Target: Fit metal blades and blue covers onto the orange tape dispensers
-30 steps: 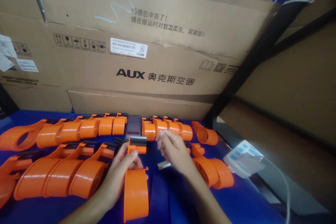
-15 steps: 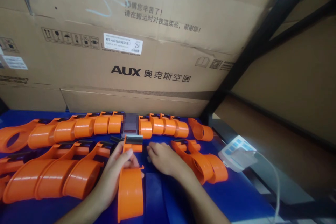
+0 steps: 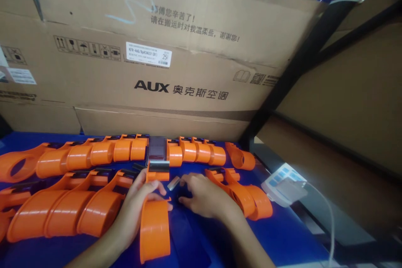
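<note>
My left hand (image 3: 143, 194) is closed around an orange tape dispenser (image 3: 155, 230), held upright with its dark roller and toothed edge at the top and its round hub facing down. To the right, my right hand (image 3: 202, 194) has its fingers bent, the thumb standing apart below. A small silvery strip (image 3: 173, 183) sits at its fingertips, apart from the dispenser. How the fingers grip the strip is partly hidden.
More orange tape dispensers (image 3: 102, 153) stand in rows left and right on the blue table surface (image 3: 220, 243). A dark flat device (image 3: 157, 147) lies behind my hands. A white box with a cable (image 3: 284, 184) is at the right. Cardboard (image 3: 188, 121) walls the back.
The right hand's fingers have spread and lifted, and the silvery strip now shows clearly at their tips. The left hand with the dispenser has shifted very slightly left; its thumb has raised a little.
</note>
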Available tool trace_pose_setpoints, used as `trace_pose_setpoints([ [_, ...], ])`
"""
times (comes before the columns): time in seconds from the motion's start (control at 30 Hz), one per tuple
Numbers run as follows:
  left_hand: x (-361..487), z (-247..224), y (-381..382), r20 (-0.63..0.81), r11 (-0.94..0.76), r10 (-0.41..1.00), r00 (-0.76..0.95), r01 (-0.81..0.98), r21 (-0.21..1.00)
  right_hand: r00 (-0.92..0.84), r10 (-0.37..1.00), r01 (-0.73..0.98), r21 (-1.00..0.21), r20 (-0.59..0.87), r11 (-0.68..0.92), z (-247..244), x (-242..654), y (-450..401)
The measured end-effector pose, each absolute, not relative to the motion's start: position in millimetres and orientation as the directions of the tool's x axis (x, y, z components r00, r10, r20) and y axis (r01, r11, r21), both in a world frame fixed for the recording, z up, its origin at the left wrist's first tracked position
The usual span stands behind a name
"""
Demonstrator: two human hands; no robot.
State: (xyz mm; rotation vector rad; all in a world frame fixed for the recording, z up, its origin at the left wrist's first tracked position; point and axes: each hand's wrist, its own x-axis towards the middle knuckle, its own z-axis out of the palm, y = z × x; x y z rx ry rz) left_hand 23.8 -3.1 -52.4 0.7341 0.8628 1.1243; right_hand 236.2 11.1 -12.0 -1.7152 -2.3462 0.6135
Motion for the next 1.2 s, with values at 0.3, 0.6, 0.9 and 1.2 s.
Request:
trace_pose_setpoints([
  [0.3,25.9,-58.3,-0.8,-0.115,0.175,0.979,0.167,-0.412,0.894,-0.331,0.940,0.857,-0.443,-0.080,0.264,-23.3,231.3,16.8],
  [0.6,25.4,-56.2,2.4,-0.132,0.172,0.982,0.132,-0.356,0.919,-0.325,0.933,0.679,-0.649,0.153,0.343,-18.3,231.3,22.5],
  [0.9,25.0,-60.1,4.1,-0.071,0.106,0.990,0.122,-0.311,0.944,-0.254,0.951,0.092,-0.974,0.178,0.207,-29.5,221.2,31.4],
  [1.2,26.3,-59.8,5.6,-0.051,0.090,0.991,0.127,-0.326,0.941,-0.193,0.956,0.295,-0.917,0.219,0.270,-25.6,215.9,30.9],
])
